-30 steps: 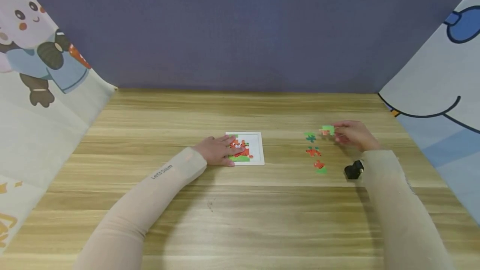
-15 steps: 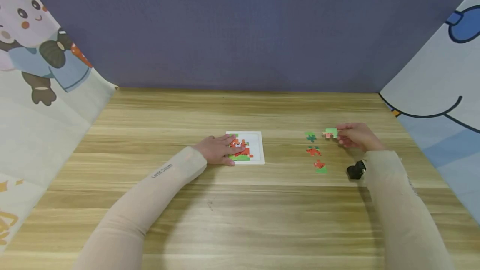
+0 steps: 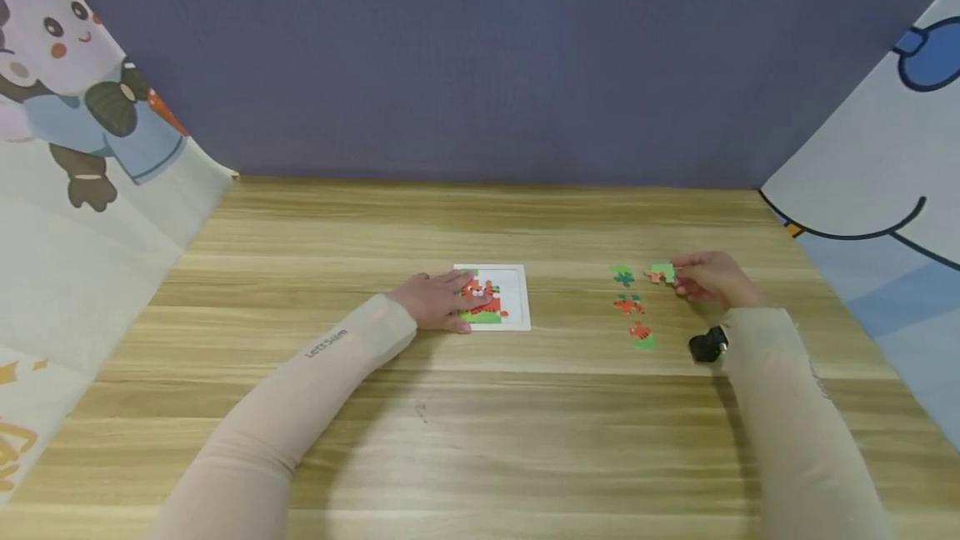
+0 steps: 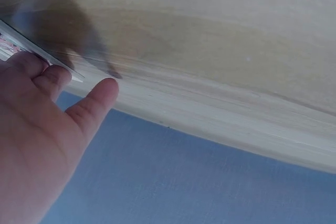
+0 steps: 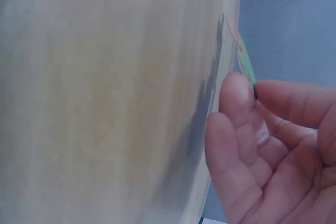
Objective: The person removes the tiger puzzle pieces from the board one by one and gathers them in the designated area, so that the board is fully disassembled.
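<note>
My left hand [image 3: 442, 301] lies with spread, straight fingers over the left part of a white puzzle tray [image 3: 522, 298], partly covering the tiger picture [image 3: 485, 312] assembled in it. The right side of the tray shows bare white. In the head view, at the right, my right hand [image 3: 716, 277] pinches a green and orange puzzle piece [image 3: 663, 272] by its right edge. The right wrist view shows this puzzle piece [image 5: 247, 62] edge-on between thumb and fingertips, tilted close to the table. Left of it lie a green piece [image 3: 622, 275], an orange piece [image 3: 628, 305] and an orange-green piece [image 3: 641, 335].
The wooden table [image 3: 480, 440] meets a dark blue-grey panel [image 3: 480, 65] at its back edge. Printed cartoon panels [image 3: 67, 107] stand at both sides. A small black device [image 3: 707, 346] sits at the right wrist.
My right hand has shifted slightly right and lowered the pinched puzzle piece toward the table, beside the green piece. The left hand has stayed on the tray.
</note>
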A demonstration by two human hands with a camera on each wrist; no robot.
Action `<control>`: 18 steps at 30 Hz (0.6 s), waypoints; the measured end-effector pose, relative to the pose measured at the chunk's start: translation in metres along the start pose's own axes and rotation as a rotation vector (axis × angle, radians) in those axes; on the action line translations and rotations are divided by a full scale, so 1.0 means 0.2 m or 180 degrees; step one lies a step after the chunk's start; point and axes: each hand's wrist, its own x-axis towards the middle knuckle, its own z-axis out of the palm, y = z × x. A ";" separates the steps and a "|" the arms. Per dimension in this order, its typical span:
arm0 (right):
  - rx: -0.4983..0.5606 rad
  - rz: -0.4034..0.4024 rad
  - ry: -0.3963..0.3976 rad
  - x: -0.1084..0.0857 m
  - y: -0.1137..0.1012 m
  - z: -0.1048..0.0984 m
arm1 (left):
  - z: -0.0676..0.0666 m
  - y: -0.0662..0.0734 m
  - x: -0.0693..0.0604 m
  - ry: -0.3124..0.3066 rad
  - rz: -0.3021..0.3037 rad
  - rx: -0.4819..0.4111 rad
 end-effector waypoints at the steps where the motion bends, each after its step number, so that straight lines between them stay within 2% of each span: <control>1: -0.0011 0.0013 -0.0017 0.00 0.00 0.00 | 0.00 0.00 0.00 -0.0010 -0.0009 -0.0008; 8: -0.0040 0.0048 -0.0093 0.00 -0.01 -0.01 | 0.01 -0.01 0.01 -0.0034 -0.0064 -0.0017; 18: 0.0043 0.0104 -0.0143 0.02 -0.01 -0.01 | 0.00 0.00 0.01 0.0006 -0.0037 0.0062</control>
